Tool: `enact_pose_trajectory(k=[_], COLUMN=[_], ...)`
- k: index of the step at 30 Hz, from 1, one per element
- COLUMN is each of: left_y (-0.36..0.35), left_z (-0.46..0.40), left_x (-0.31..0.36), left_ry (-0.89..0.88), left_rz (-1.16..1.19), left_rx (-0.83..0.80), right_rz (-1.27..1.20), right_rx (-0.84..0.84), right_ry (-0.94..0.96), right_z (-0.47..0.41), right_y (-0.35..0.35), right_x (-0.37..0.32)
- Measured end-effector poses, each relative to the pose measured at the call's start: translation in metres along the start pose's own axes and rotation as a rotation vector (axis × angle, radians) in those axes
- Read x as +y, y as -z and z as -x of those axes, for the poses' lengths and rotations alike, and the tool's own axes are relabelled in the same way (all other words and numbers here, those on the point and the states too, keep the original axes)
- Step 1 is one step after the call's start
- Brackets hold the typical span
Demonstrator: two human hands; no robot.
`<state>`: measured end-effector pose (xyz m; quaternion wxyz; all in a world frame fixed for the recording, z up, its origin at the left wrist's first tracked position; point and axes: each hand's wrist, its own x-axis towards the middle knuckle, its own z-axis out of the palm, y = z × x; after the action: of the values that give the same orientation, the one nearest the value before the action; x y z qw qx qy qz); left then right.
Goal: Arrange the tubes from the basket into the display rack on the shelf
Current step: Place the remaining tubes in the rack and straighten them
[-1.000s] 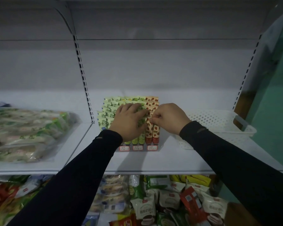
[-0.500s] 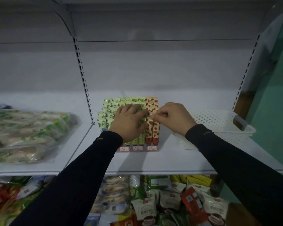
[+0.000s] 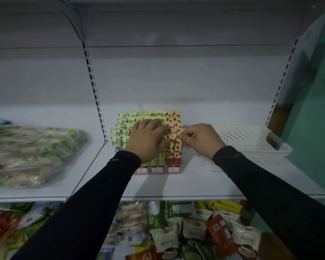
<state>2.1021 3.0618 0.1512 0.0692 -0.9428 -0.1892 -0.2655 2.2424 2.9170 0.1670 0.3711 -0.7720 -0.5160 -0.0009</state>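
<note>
Head view: both hands are working at the rack [image 3: 158,170] on the middle shelf [image 3: 195,186], dark sleeves reaching in from below.
Left hand [image 3: 147,140]: it is lying palm-down over the green tubes [image 3: 123,128], fingers straight and spread, pressing across their tops toward the red column.
Right hand [image 3: 201,139]: thumb and forefinger are curling together, pinching the flat top edge of a red tube [image 3: 177,150] in the rack's rightmost column.
Tubes: they are standing upright in stepped rows, green ones filling the left and middle columns, red strawberry-print ones sitting at the right edge.
Rack: it is sitting near the shelf's front, three small price labels [image 3: 157,170] showing along its front lip.
Basket [image 3: 251,141]: the white perforated basket is sitting on the same shelf just right of the right hand; what is inside cannot be told.
Left bay: clear bags [image 3: 26,154] of pale packets are lying in a heap.
Lower shelf: mixed snack packs [image 3: 176,233] are crowding below.
</note>
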Motion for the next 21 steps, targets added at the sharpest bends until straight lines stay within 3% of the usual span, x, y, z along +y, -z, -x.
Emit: enact_pose_trajectory(k=[21], left_y=[0.0065], left_z=[-0.0018], left_x=[0.0027], left_ry=[-0.002], left_rz=[-0.027], left_rx=[-0.059], right_rz=[-0.139], right_rx=[0.001], right_ry=[-0.076], right_z=[0.0049], right_y=[-0.0018], right_x=[0.0028])
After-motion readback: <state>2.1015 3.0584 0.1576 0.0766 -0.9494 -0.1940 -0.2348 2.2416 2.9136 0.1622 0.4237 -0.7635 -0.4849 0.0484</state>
